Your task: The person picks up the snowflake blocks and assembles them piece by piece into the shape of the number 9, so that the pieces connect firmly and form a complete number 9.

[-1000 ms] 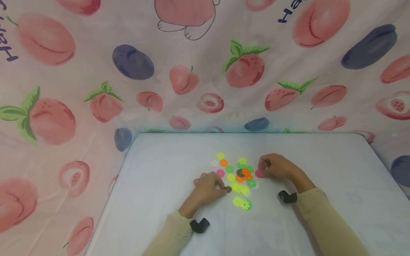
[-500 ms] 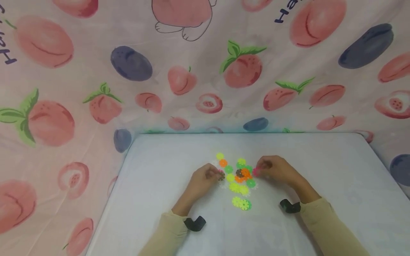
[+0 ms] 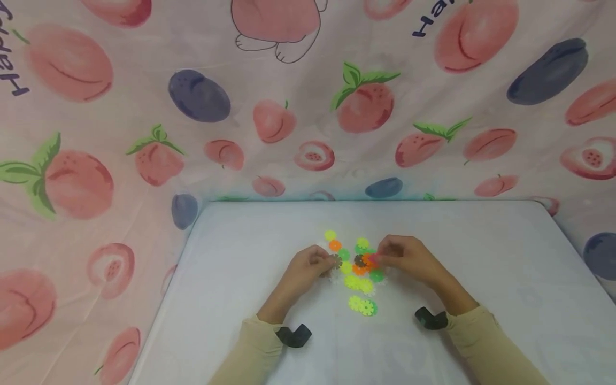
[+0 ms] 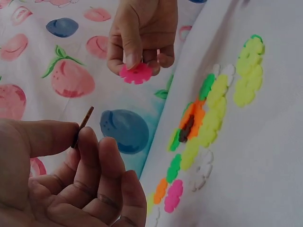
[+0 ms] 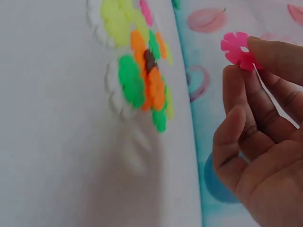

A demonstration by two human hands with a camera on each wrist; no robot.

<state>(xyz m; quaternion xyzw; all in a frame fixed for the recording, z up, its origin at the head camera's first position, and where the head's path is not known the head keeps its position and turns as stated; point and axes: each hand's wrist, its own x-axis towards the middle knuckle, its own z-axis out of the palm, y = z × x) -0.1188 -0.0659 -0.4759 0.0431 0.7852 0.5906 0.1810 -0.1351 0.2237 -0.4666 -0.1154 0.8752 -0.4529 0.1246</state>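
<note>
Between thumb and index finger, my left hand (image 3: 304, 270) pinches a brown notched snowflake disc (image 3: 337, 261). It shows edge-on in the left wrist view, held above the table. My right hand (image 3: 409, 258) pinches a pink snowflake disc (image 5: 235, 49) with a hole in its middle, its notched rim sticking out past the fingertips. In the head view the two discs face each other across a small gap, over loose discs of the same kind. Among these are orange discs (image 3: 358, 270), a second brown disc (image 3: 360, 261) and yellow discs (image 3: 358, 283).
The loose discs lie flat and partly overlapping on a white-covered table (image 3: 231, 299). A small cluster of yellow and green discs (image 3: 362, 306) lies nearer the front. A fruit-printed cloth (image 3: 308, 123) hangs behind the table. Black wrist cameras (image 3: 293, 336) sit at both cuffs.
My left hand has moved toward the back of the table with the brown disc, which now faces the camera more. My right hand has carried the pink disc left, over the pile.
</note>
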